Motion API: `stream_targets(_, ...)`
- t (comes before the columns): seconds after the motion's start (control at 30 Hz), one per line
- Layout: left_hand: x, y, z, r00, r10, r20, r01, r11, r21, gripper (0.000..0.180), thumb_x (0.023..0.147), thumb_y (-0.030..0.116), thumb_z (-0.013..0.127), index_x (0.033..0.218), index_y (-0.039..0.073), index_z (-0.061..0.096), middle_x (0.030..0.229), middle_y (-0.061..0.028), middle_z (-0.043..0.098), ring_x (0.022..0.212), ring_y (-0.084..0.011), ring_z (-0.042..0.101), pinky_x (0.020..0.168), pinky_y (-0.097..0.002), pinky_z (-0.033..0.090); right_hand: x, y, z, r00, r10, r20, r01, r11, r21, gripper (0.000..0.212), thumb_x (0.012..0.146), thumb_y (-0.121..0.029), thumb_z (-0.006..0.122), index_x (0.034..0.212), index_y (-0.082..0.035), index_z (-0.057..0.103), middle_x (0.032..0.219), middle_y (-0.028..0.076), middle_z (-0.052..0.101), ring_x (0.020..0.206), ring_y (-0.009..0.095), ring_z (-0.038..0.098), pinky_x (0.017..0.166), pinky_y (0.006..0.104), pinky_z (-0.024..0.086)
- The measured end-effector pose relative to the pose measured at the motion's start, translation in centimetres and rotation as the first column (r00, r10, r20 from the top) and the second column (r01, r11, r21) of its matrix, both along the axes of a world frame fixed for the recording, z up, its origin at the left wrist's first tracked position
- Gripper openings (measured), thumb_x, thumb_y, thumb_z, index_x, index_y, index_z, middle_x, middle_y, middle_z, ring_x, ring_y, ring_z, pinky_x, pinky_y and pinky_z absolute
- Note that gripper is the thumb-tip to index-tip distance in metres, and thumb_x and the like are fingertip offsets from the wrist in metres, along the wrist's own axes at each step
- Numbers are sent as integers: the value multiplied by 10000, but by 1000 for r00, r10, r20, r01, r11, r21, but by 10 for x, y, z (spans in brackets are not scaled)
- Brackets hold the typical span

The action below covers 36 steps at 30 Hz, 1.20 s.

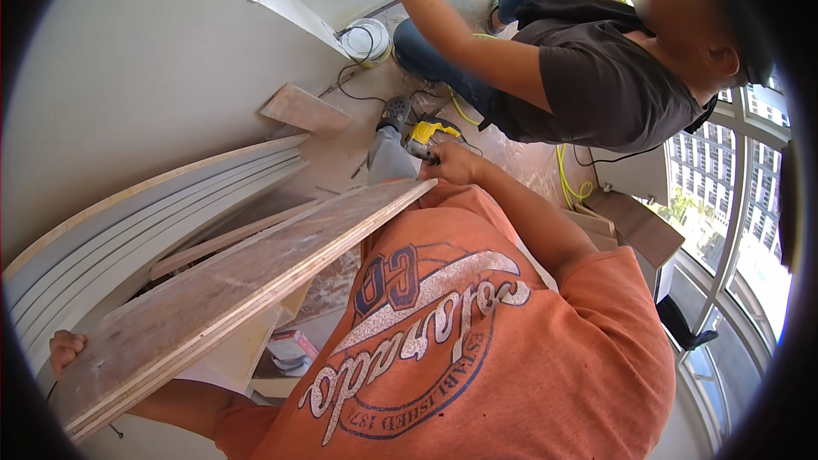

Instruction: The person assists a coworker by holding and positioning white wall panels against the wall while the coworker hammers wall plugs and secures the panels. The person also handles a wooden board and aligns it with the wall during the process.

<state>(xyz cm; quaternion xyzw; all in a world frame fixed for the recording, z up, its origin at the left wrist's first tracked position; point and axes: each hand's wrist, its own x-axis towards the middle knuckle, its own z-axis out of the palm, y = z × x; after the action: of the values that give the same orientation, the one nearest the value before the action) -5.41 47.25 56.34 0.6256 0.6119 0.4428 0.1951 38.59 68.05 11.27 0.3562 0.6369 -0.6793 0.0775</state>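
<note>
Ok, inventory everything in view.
Long board: one, brown, across torso
Panels: several, white, left wall
Small board: one, brownish, by wall
Bucket: one, white, top centre
Power tool: one, yellow, near shoe
Cord: count unclear, yellow, right floor
Box: one, whitish, lower centre
Wooden pieces: several, brown, right
Windows: several, clear, right
Coworker: one, dark shirt, upper right
Shoe: one, dark, upper centre
Torso: one, orange shirt, lower centre
Left hand: one, bare, board's left end
Right hand: one, bare, near tool
</note>
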Motion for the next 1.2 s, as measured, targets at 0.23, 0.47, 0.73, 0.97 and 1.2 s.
stream_targets(0.23,10,30,-3,996,79,47,-78,997,-16,223,792,171,555,730,41,385,776,-70,400,705,-166,382,658,-259,370,-45,-4,1,886,462,45,-449,828,335,327,723,-309,610,882,-23,613,807,209,600,800,364,570,700,409,438)
stream_targets(0.47,-55,-1,29,990,-101,-103,68,956,-286,314,792,53,549,610,90,297,775,-37,343,658,-150,313,597,-269,320,-31,-13,-21,878,339,338,-381,923,63,341,691,-271,588,838,34,625,850,236,608,815,350,595,719,387,458)
stream_targets(0.73,-28,0,24,997,10,82,2,990,-139,163,796,81,534,734,35,391,767,-77,389,693,-168,362,653,-274,339,-9,-31,-47,826,-21,564,-128,966,223,300,721,-222,559,884,21,623,923,233,602,870,353,594,757,391,470)
stream_targets(0.97,-19,-12,42,997,-51,49,56,993,-104,221,820,145,509,913,-55,529,802,-136,479,772,-193,464,763,-273,413,44,-40,-50,826,-97,556,-97,946,309,274,715,-176,585,924,0,607,914,192,614,856,331,597,765,399,471)
stream_targets(1.2,26,48,38,944,243,-222,-197,957,211,404,896,228,385,1060,-119,511,1070,-184,533,1013,-242,502,889,-314,364,50,-40,-55,842,-125,525,-87,929,360,270,684,-185,587,902,-32,631,911,195,612,874,323,592,769,394,469)
